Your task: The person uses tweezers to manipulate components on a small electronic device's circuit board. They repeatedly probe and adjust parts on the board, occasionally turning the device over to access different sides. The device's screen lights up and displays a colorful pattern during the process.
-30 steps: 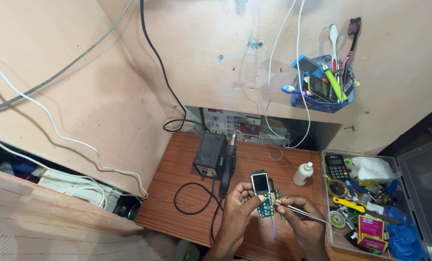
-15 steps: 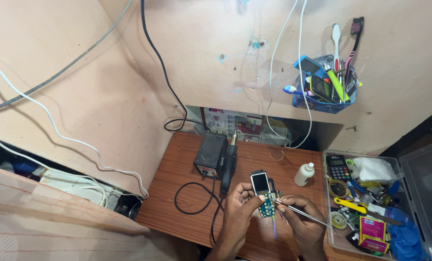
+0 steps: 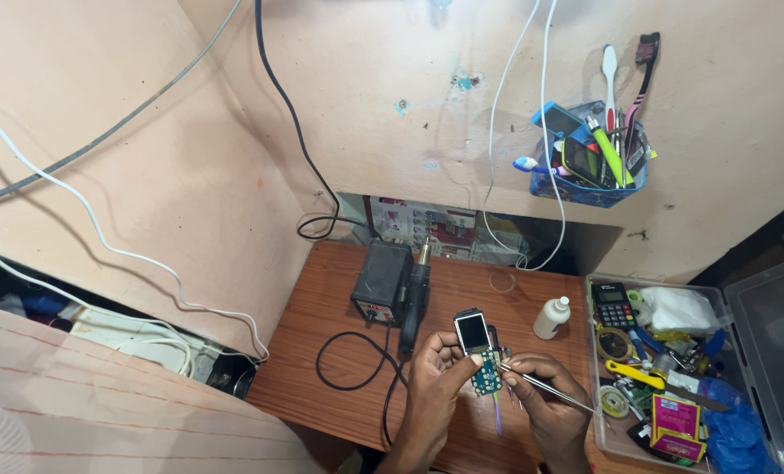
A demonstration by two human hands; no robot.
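Brown wooden bench (image 3: 339,316), small, set in wall corner. Black box unit (image 3: 381,283) up and left of grip, handpiece (image 3: 416,294) lying against its right side, touching. Black cord (image 3: 352,364) looped on bench left of grip. White squeeze bottle (image 3: 551,317) upright, up and right of grip. Thin ring (image 3: 501,282) well above grip. Clear plastic tray (image 3: 595,369) of tools and clutter right of grip, near bench's right edge.
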